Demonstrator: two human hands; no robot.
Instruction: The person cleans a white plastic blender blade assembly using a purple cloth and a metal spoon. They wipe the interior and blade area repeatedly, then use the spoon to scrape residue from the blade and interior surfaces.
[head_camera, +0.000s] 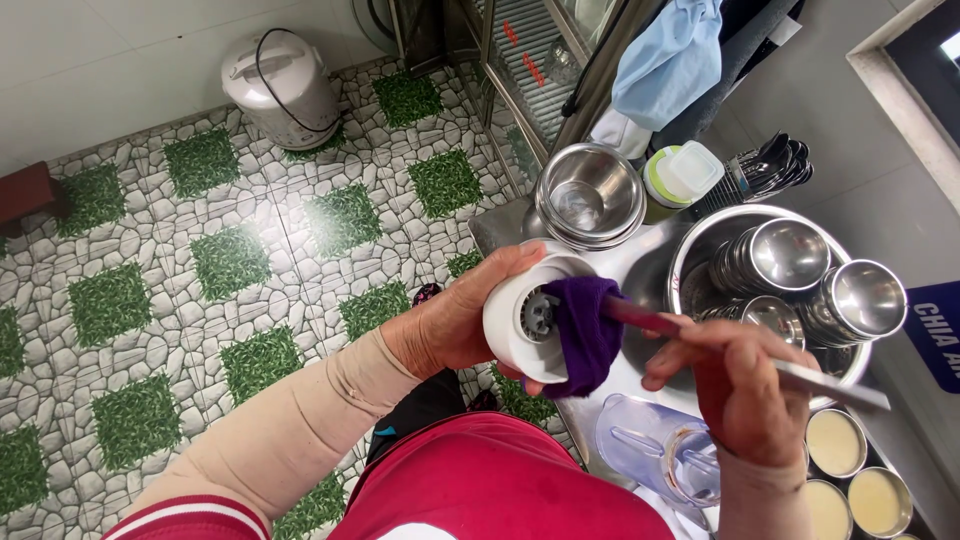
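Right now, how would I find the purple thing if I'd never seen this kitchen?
Start at the steel counter on the right, crowded with shiny metal bowls. Just in front of it the left hand grips a white blender base tipped on its side. The purple cloth is bunched against that base, poked by a thin rod in the right hand; it is the only soft purple thing among metal and plastic.

Head-worn view, steeply downward, close over counter (640, 265)

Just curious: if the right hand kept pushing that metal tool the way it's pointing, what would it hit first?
The right hand aims the tool left into the purple cloth, which it already touches. Behind that is the white base the left hand holds. Depth is hard to judge.
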